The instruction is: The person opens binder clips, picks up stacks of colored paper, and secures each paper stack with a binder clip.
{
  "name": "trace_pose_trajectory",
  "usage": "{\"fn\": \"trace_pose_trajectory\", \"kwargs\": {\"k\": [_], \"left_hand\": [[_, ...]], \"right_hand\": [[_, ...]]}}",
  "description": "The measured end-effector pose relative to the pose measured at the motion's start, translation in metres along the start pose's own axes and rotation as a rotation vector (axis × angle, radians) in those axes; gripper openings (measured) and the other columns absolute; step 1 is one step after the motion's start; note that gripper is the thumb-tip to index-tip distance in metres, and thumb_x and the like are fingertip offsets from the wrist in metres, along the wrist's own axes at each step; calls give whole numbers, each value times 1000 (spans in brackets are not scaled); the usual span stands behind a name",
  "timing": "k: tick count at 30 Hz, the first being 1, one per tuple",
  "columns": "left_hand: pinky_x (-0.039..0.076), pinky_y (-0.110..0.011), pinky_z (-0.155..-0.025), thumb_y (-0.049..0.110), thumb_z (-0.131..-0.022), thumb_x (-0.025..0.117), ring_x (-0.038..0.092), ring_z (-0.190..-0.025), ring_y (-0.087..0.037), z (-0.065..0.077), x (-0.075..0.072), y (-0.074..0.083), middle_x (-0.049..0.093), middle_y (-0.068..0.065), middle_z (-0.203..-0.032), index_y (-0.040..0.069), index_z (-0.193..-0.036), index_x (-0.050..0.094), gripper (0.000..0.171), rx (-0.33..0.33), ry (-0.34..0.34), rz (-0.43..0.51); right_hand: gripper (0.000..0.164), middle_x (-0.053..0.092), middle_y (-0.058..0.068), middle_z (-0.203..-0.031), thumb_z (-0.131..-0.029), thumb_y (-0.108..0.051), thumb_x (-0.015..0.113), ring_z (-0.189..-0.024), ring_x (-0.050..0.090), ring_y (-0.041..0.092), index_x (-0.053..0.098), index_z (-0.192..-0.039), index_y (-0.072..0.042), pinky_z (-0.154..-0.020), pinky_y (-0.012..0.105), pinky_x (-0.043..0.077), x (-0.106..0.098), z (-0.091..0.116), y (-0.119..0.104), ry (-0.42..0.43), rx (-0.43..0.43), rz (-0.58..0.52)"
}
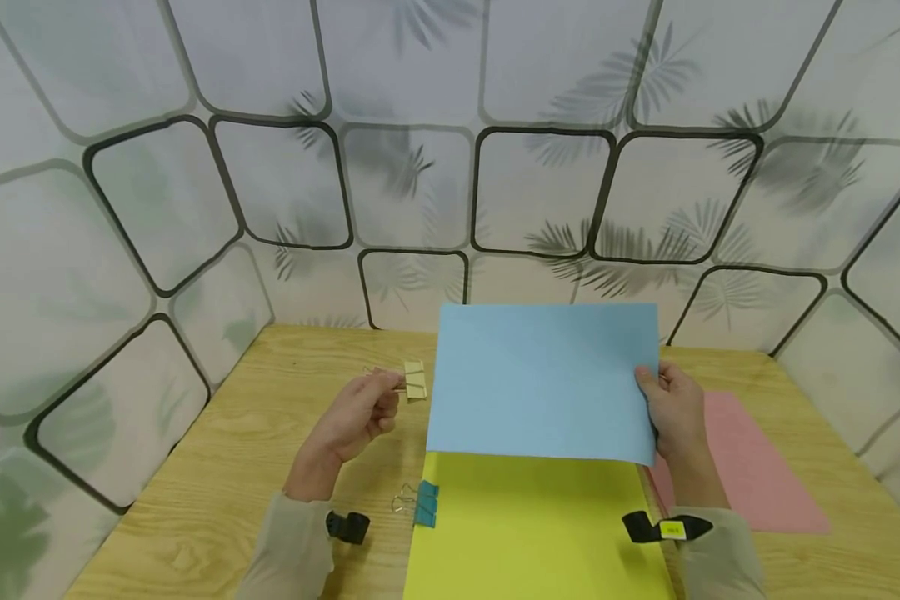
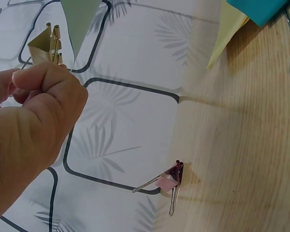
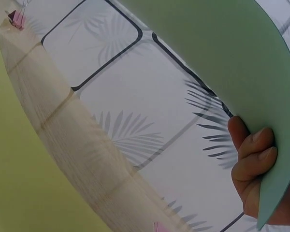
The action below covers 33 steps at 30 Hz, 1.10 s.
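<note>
My left hand (image 1: 356, 412) pinches a pale yellow binder clip (image 1: 416, 380) by its wire handles, just left of a blue sheet of paper (image 1: 543, 379). The right edge of that sheet is gripped by my right hand (image 1: 677, 412), thumb on the near face and fingers behind. The blue sheet is raised and tilted above a yellow sheet (image 1: 532, 525) on the table. In the right wrist view its back side (image 3: 217, 63) looks greenish and bends in a curve. A teal binder clip (image 1: 426, 503) bites the yellow sheet's left edge.
A pink sheet (image 1: 765, 483) lies on the wooden table (image 1: 217, 467) to the right, partly under my right forearm. A small pink binder clip (image 2: 168, 182) sits on the table beyond my left hand. A patterned cloth wall (image 1: 412, 192) encloses the back and sides.
</note>
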State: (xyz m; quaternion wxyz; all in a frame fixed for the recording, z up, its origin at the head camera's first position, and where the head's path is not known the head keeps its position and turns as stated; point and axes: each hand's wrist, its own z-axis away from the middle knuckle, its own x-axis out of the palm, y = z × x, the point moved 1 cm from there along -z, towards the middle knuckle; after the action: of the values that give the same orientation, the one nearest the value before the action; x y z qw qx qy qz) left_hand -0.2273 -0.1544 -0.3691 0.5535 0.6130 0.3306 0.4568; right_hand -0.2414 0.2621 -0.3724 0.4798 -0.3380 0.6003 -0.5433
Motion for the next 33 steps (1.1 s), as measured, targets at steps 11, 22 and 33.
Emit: {"fn": "trace_pose_trajectory", "kwargs": {"k": [11,22,33], "left_hand": [[36,-25,-64,24,-109,40,33,-67,-10,0,-3,-1,33,1,-75,0,-116,50,26,-22,-2,-50],[40,-23,-65,22,-109,38,37,-68,-9,1,-4,0,38,1,-79,-2,-123,46,29,-55,-27,-35],[40,-22,-64,21,-109,38,37,-67,-8,2,-2,1,38,1,-79,-2,-119,48,27,-61,-60,-15]], "right_hand": [[58,60,-22,-84,-102,-34,54,-76,63,-1,42,-143,6,-67,23,54,-2,-1,0,-44,-12,-21],[62,60,-21,-87,-102,-33,54,-77,63,-2,38,-147,7,-67,22,55,-2,0,0,-64,-4,-25],[61,60,-22,-86,-102,-32,54,-77,64,-1,38,-147,6,-67,23,55,-2,0,1,-80,4,-39]]}}
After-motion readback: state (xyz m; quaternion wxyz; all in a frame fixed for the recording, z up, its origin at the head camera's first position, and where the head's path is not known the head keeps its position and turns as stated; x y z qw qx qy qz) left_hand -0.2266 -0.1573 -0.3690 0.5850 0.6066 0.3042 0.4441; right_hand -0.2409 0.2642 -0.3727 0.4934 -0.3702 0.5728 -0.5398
